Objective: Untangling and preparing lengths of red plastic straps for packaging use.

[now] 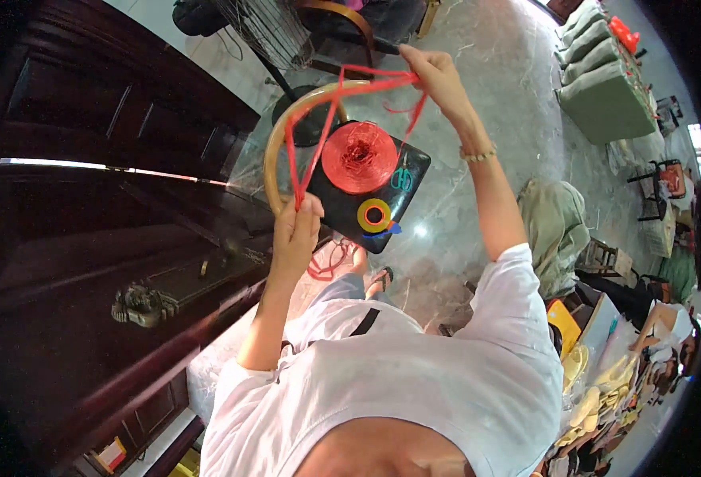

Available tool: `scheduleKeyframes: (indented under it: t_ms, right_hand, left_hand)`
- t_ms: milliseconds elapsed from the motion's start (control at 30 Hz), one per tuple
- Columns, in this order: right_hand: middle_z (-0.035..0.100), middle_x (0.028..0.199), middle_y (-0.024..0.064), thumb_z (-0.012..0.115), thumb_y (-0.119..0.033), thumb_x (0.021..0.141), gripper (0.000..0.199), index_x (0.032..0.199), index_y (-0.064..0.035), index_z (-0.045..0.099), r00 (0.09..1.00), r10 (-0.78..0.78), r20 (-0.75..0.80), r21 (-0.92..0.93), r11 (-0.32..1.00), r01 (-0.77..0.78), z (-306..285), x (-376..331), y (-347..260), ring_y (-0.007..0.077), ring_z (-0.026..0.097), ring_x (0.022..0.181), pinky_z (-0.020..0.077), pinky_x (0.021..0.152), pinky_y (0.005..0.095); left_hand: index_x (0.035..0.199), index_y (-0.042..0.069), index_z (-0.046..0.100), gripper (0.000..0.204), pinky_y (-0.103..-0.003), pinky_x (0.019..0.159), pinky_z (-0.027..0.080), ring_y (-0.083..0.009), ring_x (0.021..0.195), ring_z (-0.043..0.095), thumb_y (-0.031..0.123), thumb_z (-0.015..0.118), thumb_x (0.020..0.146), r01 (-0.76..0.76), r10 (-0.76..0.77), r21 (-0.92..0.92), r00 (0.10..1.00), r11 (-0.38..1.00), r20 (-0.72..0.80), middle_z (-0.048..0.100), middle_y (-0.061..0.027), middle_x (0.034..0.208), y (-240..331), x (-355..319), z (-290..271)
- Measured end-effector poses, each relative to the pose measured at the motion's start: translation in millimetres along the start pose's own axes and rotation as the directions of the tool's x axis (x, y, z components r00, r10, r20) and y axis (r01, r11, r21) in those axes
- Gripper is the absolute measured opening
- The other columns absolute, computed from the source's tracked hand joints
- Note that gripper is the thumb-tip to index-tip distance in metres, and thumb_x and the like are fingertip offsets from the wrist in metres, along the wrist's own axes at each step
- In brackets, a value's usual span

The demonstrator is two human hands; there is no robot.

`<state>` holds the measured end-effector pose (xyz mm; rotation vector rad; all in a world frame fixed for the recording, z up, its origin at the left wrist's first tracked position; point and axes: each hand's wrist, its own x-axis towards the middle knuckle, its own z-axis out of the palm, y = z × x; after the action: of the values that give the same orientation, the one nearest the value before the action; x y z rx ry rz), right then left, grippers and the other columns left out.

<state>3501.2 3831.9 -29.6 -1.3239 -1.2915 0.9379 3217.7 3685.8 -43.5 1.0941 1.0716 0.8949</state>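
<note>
Red plastic twine (394,81) stretches in loose loops between my two hands, with a short end dangling by the right one. My left hand (295,234) is closed, pinching the twine near a tan curved hoop (273,151). Higher and farther right, my right hand (442,83) grips the other end of the loops. Some strands cross in front of the hoop. Below the hands, a black square seat or board (338,211) carries a large red twine roll (334,159), a yellow tape roll (364,226) and a small blue item (392,228).
A dark carved wooden cabinet or door (64,230) with a metal handle stands along my left. Red strands (326,266) lie by my feet. At right are a cloth-covered item (555,230) and a pile of shoes (605,397). A wooden chair (350,20) stands ahead.
</note>
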Motion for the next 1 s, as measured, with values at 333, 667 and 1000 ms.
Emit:
scheduleKeyframes:
  t_ms: [333,667,1000]
  right_hand:
    - [0.033,0.044,-0.0009,0.055,-0.035,0.081,0.046,0.048,-0.0065,0.040,0.882,0.375,0.286,-0.619,0.775,-0.129,-97,-109,-4,0.0067,0.033,0.042,0.0303,0.042,0.0258]
    - [0.053,0.053,0.0155,0.053,-0.030,0.078,0.033,0.064,-0.0009,0.061,0.968,0.030,0.249,-0.692,0.704,0.156,-49,-207,-40,0.0299,0.056,0.051,0.0433,0.051,0.0381]
    - [0.055,0.055,0.0138,0.053,-0.036,0.080,0.038,0.061,-0.0040,0.061,0.932,-0.187,0.309,-0.623,0.701,0.347,32,-267,-54,0.0326,0.057,0.056,0.0461,0.054,0.0403]
  left_hand:
    - [0.076,0.005,0.047,0.022,-0.022,0.050,0.029,-0.0057,0.056,0.031,0.019,0.039,0.092,0.009,-0.170,0.492,0.944,0.870,0.283,0.035,0.0039,0.062,-72,-111,-33]
    - [0.113,0.002,0.046,0.042,-0.041,0.080,0.042,-0.0374,0.096,0.052,0.026,0.058,0.081,-0.454,0.184,0.795,0.891,0.403,0.415,0.054,-0.0217,0.101,-85,-127,-37]
    - [0.104,-0.001,0.047,0.026,-0.037,0.061,0.043,-0.0354,0.072,0.056,0.018,0.051,0.087,-0.067,-0.029,0.285,0.948,0.956,0.318,0.056,-0.0208,0.085,-36,-111,82]
